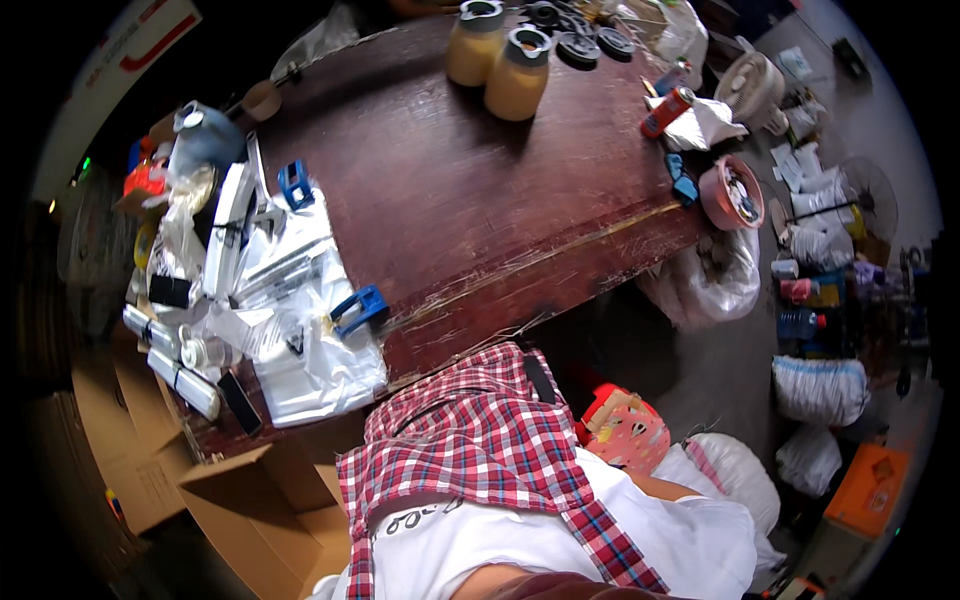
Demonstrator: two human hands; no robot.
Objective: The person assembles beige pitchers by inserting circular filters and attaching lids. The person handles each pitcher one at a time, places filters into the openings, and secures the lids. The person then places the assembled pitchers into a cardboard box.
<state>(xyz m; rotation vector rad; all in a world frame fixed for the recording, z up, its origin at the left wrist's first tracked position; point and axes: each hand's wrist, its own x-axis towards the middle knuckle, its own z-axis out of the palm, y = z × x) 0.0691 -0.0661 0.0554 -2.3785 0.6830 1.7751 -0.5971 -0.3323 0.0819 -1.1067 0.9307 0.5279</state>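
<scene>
Head view: both hands hidden

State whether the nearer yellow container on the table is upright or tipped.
Upright: the container stands on the table, grey top uppermost.

Looking down at a dark red table (420, 180), wearing a checked apron (465, 430) over a white shirt (660, 530). Facing two yellow jugs (515, 88), standing close together near black lids (578, 50). On the left, seeing clear bags (300, 385) and two blue tools (365, 303); on the right, seeing a red can (667, 112) and pink bucket (713, 196).
</scene>
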